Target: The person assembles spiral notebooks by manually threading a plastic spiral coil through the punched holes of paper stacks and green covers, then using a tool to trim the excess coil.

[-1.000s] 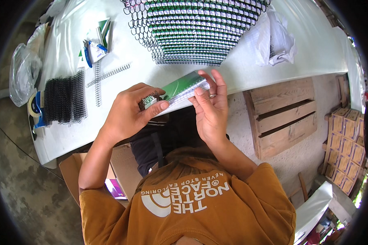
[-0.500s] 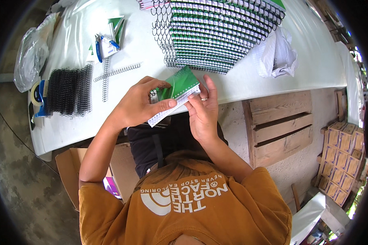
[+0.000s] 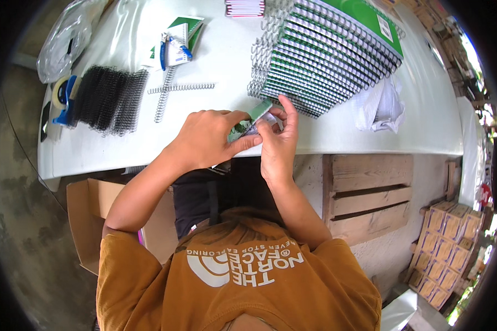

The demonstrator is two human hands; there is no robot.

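Both my hands hold a small green-covered notebook [image 3: 258, 114] over the front edge of the white table [image 3: 337, 132]. My left hand [image 3: 207, 138] grips its left side, with the thumb under the cover. My right hand [image 3: 276, 138] pinches its right side, fingers pointing up. The hands hide most of the notebook. Just beyond them lies a fanned stack of green spiral-bound notebooks [image 3: 326, 52].
A bundle of black binding coils [image 3: 107, 99] and two loose silver coils [image 3: 174, 91] lie at the left, near a tape roll [image 3: 61, 94]. A crumpled white bag [image 3: 381, 107] sits right. An open cardboard box [image 3: 94, 220] and a wooden pallet [image 3: 370, 193] stand below.
My hands and the small notebook have come closer to the table's edge and the fanned stack. The notebook has turned more edge-on, so less of its green cover shows.
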